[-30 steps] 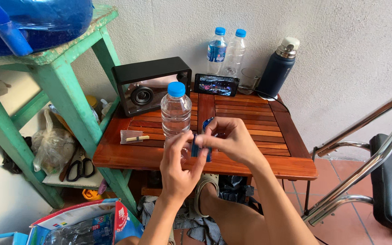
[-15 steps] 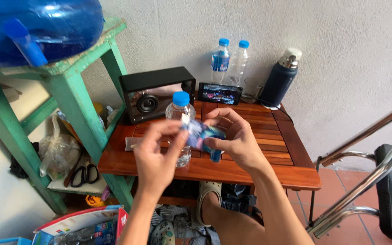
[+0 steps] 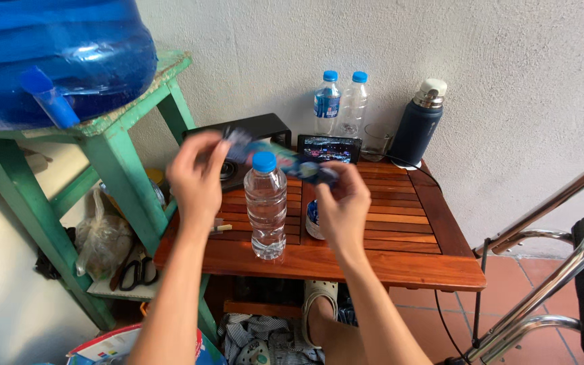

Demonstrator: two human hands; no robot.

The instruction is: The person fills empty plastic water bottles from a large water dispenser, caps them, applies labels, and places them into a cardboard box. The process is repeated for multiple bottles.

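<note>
1. Rough white plaster wall [image 3: 508,81] backs a small slatted wooden table [image 3: 400,260]; a green painted stand [image 3: 119,145] at the left carries a big blue water jug [image 3: 55,54].
2. Both hands are raised above the table, stretching a blue printed label strip [image 3: 285,160] between them.
3. The left hand [image 3: 197,177] pinches the strip's far left end between its fingertips, up near the black speaker [image 3: 258,128].
4. The right hand [image 3: 343,206] is closed narrowly on the strip's right end, just over a small roll with blue print [image 3: 313,216] standing on the table.
5. The strip passes just behind the blue cap of a clear, unlabelled water bottle [image 3: 265,209], which stands upright near the table's front edge, between the two hands.
6. At the back by the wall stand two more capped bottles [image 3: 341,101], a phone [image 3: 329,149] propped on its side, a drinking glass [image 3: 374,140] and a dark flask [image 3: 419,125].
7. Scissors [image 3: 135,274] lie on the stand's low shelf; a metal chair frame [image 3: 555,270] is at the right.
</note>
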